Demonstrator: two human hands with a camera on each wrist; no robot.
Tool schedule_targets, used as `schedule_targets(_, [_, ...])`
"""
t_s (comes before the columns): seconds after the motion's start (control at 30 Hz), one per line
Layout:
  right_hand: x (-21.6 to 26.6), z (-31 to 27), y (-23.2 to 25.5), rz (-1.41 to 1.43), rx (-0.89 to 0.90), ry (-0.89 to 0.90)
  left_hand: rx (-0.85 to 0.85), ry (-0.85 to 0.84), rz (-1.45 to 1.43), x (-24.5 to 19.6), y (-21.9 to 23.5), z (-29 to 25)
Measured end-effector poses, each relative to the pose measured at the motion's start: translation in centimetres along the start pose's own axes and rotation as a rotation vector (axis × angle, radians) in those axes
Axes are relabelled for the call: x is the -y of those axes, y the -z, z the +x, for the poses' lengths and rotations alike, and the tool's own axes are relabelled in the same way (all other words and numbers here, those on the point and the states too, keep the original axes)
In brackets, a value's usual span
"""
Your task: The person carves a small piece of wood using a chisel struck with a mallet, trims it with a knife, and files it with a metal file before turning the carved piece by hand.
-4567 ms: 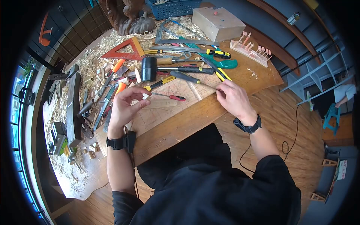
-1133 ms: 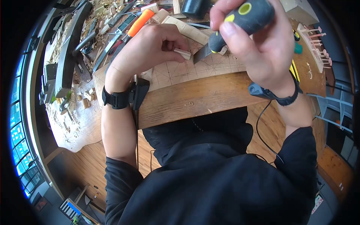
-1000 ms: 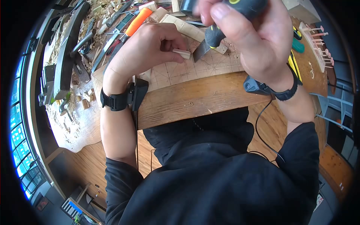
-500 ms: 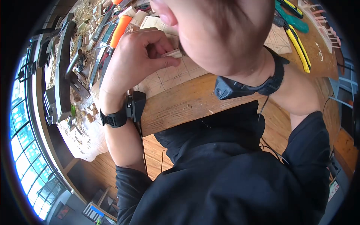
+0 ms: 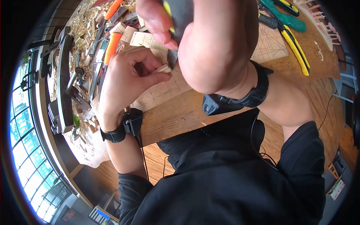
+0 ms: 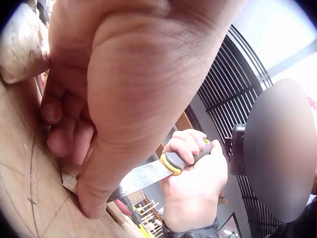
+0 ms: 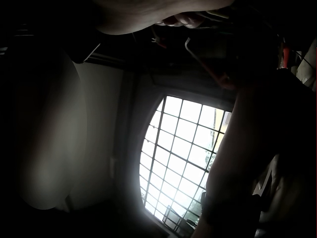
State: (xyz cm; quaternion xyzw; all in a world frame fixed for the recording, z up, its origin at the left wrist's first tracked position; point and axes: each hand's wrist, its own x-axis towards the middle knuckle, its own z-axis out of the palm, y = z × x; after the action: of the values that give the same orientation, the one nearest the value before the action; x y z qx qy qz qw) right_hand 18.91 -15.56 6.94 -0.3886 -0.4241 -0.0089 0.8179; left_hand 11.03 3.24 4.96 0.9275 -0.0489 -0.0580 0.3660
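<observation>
My left hand [image 5: 125, 75] pinches a small pale wooden piece [image 5: 163, 68] between thumb and fingers, low over the pencil-lined wooden board [image 5: 167, 92]. The same piece [image 6: 69, 181] shows at the thumb tip in the left wrist view, right at the board's surface. My right hand [image 5: 204, 56] grips a chisel [image 5: 180, 15] by its black-and-yellow handle. Its flat metal blade [image 6: 143, 178] slants down to just beside the left thumb, where its tip is hidden. The right wrist view is dark and shows little of either hand's work.
Left of the board lie orange-handled tools [image 5: 112, 47], a long dark plane-like bar [image 5: 65, 82] and shavings. Yellow-and-black handles [image 5: 296, 48] and a green handle [image 5: 294, 24] lie to the right, near a rack of pink pieces [image 5: 326, 30]. A wooden table edge [image 5: 180, 120] faces me.
A thin-shafted, dark-handled tool in my right hand gave way to the chisel. Over the last second that hand turned and moved left, closer to the camera. The left hand keeps its pinch.
</observation>
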Motion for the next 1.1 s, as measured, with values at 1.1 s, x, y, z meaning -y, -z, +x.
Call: schedule_targets(1.1, [-0.5, -0.6, 0.5, 0.132, -0.143, -0.027, 0.002, 0.033, -0.011, -0.1, -0.4, -0.1])
